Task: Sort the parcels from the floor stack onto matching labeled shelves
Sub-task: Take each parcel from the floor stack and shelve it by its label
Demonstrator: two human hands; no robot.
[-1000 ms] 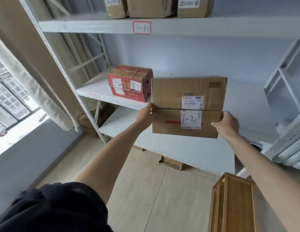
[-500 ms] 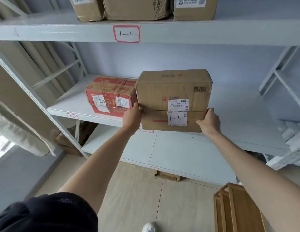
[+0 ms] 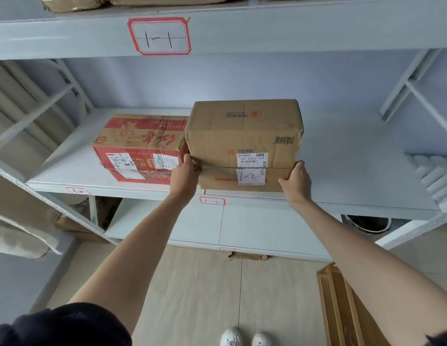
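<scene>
A brown cardboard parcel [image 3: 244,136] with a white label marked "1-2" rests on the middle shelf [image 3: 354,171], just above that shelf's small "1-2" tag [image 3: 212,201]. My left hand [image 3: 185,174] grips its lower left corner. My right hand [image 3: 296,182] grips its lower right corner. A red and brown parcel [image 3: 140,146] lies on the same shelf, touching the brown one's left side. The shelf above carries a "1-1" tag [image 3: 159,36] and several brown parcels, cut off at the top edge.
White rolls [image 3: 432,171] lie at the shelf's right end. Below is a lower white shelf [image 3: 192,228], with cardboard pieces on the floor under it. A wooden crate [image 3: 342,305] stands on the floor at right. A dark bin [image 3: 369,223] sits behind the rack.
The brown parcel has gone from held in the air in front of the rack to resting on the 1-2 shelf beside the red parcel. I have stepped closer.
</scene>
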